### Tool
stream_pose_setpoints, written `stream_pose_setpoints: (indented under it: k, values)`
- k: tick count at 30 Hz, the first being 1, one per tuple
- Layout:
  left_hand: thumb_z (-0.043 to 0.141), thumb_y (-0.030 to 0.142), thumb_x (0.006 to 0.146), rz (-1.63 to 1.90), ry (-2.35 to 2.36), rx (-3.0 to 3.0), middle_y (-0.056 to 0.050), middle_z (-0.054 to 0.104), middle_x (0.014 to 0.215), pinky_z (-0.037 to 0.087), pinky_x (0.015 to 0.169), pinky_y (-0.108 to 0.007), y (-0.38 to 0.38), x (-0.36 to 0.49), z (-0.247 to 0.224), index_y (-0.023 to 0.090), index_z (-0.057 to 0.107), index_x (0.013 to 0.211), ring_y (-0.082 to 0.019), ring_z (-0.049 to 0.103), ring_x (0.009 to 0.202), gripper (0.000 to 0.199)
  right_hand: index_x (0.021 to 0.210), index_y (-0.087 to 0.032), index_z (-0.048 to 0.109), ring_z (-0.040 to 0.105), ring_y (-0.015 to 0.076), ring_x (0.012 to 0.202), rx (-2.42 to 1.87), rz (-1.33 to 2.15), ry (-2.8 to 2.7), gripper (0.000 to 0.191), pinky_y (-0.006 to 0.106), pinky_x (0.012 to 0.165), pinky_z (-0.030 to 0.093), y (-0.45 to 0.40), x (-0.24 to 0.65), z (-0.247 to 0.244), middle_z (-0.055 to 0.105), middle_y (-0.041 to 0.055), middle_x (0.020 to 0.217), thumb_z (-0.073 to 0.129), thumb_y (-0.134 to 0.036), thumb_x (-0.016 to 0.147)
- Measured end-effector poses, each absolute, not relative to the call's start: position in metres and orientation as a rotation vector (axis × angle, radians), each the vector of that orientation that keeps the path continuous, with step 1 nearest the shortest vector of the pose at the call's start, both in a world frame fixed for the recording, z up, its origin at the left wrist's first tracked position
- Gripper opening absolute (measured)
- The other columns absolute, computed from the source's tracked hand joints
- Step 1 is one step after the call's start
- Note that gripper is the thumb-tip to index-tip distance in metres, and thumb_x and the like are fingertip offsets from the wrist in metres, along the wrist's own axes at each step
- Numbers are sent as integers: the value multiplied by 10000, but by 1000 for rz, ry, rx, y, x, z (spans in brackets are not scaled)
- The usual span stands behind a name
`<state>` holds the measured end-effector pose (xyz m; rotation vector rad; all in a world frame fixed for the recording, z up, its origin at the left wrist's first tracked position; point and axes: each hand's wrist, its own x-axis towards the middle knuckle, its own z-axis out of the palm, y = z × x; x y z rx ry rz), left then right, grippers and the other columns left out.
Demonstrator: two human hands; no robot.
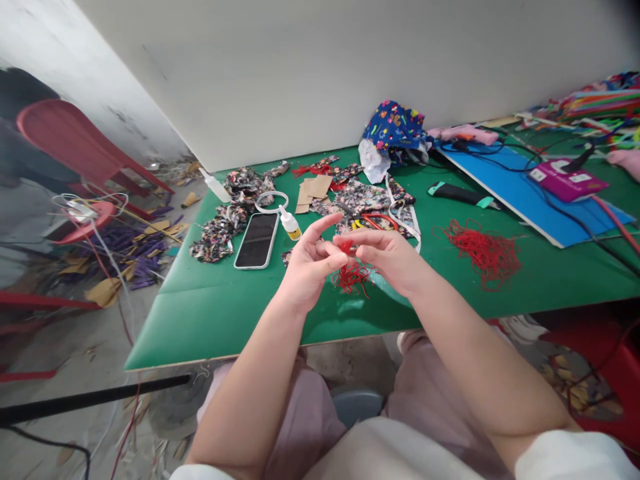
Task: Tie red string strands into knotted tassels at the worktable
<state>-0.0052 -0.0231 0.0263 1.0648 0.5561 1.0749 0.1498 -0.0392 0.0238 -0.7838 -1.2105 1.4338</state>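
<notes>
The left hand (307, 270) and the right hand (393, 257) meet above a green table (200, 310), fingertips pinching 1 small bundle of red thread (353, 277), the left index finger raised clear of it. Beyond and to the left lie 1 phone (256, 241) (its screen dark), a small yellow-labelled bottle (291, 224) just beside it, crumpled floral fabric (215, 233) and brown card pieces (320, 187). To the right, a loose red thread heap (484, 255) sits near a black-and-teal cutter (463, 195) and a blue board (520, 188) bearing 1 purple box (563, 181).
</notes>
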Motion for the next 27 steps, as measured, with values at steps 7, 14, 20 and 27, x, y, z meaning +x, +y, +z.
stream_pose_setpoints:
  k: [7, 14, 20, 27]
  values:
    - [793, 217, 609, 1031, 584, 1069, 83, 621, 564, 482, 688, -199, -24, -6, 25, 274, 527, 1237, -64, 585, 565, 685, 784, -292, 745, 572, 142, 919, -791, 1447, -1178, 190, 343, 858, 481, -41, 148, 27, 585, 3, 939, 781, -322, 600]
    - [802, 192, 583, 956, 588, 1050, 68, 629, 614, 494, 671, -210, -23, -8, 25, 293, 562, 1204, -71, 577, 584, 674, 711, -271, 745, 589, 102, 797, -742, 1505, -1115, 109, 293, 775, 502, -44, 145, 27, 583, -17, 852, 773, -241, 611]
    - [794, 182, 598, 932, 560, 1081, 70, 619, 589, 477, 635, -179, -22, -7, 22, 282, 567, 1201, -53, 559, 543, 652, 660, -230, 724, 560, 85, 696, -720, 1519, -1097, 71, 260, 676, 488, -44, 145, 27, 578, -27, 766, 770, -233, 607]
    - [775, 199, 631, 965, 596, 1114, 63, 622, 629, 465, 642, -160, -21, -4, 21, 264, 633, 1092, -48, 583, 596, 487, 628, -198, 678, 549, 76, 652, -780, 1435, -1054, 145, 248, 659, 472, -42, 143, 27, 586, -30, 722, 781, -293, 592]
